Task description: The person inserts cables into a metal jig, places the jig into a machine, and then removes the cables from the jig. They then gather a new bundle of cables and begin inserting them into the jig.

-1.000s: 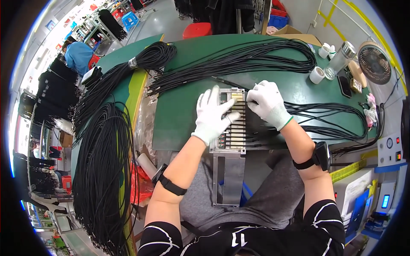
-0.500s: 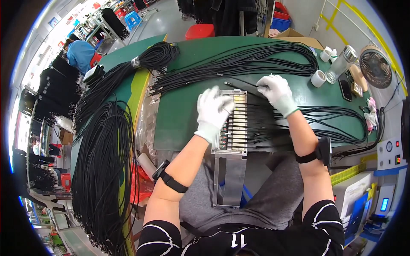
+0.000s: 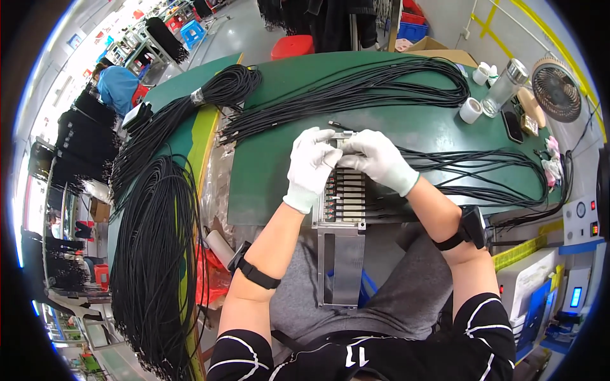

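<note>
Both my hands wear white gloves and meet over the far end of a slotted metal fixture [image 3: 345, 208]. My right hand [image 3: 379, 161] pinches the end of a black cable, whose connector is hidden by the fingers. Against those fingertips, my left hand [image 3: 310, 166] is closed in a pinch; what it grips is hidden. Black cable ends lie in the fixture's nearer slots, side by side. Their black cables [image 3: 489, 155] loop away to the right on the green table. Just beyond my hands lies a loose cable connector [image 3: 333, 124].
A long cable bundle [image 3: 381, 89] lies across the table's far side. Large coiled cables [image 3: 155, 254] hang over the left side. A glass bottle [image 3: 505, 89], white rolls [image 3: 471, 110], a phone [image 3: 512, 126] and a fan [image 3: 556, 90] stand at right. A metal bracket [image 3: 342, 270] extends toward my lap.
My right hand has moved left and nearer, from the loose cable ends to the fixture, bringing a cable end. My left hand stays at the fixture, now touching the right.
</note>
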The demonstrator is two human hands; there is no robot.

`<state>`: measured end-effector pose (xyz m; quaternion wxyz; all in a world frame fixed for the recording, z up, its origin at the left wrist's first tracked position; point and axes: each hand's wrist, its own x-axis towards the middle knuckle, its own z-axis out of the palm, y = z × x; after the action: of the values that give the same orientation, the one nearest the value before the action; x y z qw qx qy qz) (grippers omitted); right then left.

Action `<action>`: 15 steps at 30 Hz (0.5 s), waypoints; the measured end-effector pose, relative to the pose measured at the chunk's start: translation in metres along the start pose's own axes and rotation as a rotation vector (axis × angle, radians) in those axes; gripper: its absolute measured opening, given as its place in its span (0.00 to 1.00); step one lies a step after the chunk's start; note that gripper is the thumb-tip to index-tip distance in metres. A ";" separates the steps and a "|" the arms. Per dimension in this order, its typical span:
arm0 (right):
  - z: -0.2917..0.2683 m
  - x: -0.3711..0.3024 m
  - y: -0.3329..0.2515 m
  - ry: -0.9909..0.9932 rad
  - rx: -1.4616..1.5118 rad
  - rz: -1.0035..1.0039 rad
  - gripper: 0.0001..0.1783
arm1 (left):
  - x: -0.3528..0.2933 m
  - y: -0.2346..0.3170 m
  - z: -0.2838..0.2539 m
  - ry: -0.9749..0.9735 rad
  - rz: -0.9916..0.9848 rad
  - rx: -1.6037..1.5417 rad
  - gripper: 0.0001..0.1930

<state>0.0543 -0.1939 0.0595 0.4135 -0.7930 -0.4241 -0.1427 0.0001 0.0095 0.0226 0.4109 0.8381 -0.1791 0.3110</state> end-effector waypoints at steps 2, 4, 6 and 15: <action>-0.001 0.003 -0.010 -0.108 0.066 0.112 0.10 | -0.004 -0.004 0.002 0.131 -0.096 -0.161 0.06; -0.016 -0.004 0.010 -0.135 0.011 0.162 0.10 | -0.004 -0.012 0.004 0.204 -0.139 -0.240 0.06; -0.030 -0.009 0.025 -0.187 -0.098 0.272 0.10 | -0.006 -0.025 0.001 0.263 -0.388 -0.226 0.07; -0.017 -0.010 0.020 -0.068 -0.300 -0.028 0.06 | -0.009 -0.030 0.007 0.255 -0.462 0.006 0.10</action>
<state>0.0664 -0.2185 0.0530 0.2739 -0.8441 -0.4229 -0.1832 0.0130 0.0225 -0.0041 0.4877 0.8120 0.0711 0.3126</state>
